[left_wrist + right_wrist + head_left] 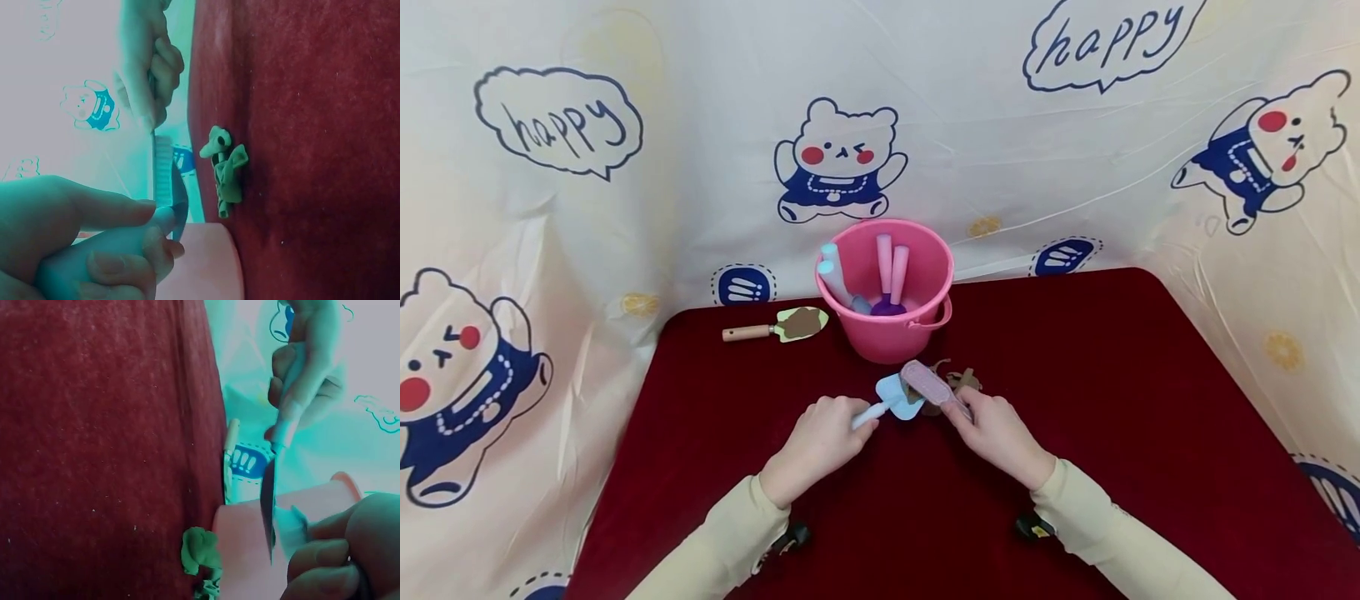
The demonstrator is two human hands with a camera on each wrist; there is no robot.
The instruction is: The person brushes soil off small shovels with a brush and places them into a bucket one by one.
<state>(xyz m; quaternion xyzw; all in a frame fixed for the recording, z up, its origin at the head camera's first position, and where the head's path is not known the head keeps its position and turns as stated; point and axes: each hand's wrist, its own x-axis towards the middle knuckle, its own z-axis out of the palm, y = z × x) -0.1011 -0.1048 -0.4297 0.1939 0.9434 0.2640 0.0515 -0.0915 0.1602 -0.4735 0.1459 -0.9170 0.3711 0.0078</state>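
Note:
My left hand (pixel 822 440) grips the handle of a small light-blue toy shovel (pixel 897 398), its blade held above the table in the middle. From the right, my right hand (pixel 1000 435) holds a brush (pixel 927 382) with a pale purple back. White bristles show along the brush (pixel 164 172) in the left wrist view, close against the shovel blade; whether they touch is hard to tell. Brown curled scraps (pixel 966 381) lie on the cloth just beyond the brush, their material unclear. Brush and right hand partly cover the blade and scraps.
A pink bucket (pixel 887 340) stands behind the hands, holding pink-handled and blue-handled tools, with its handle hanging at the right. Left of it lies a wooden-handled trowel (pixel 775 327) with brown stuff on its green blade. Dark red cloth (pixel 1120 400) covers the table; printed curtains surround it.

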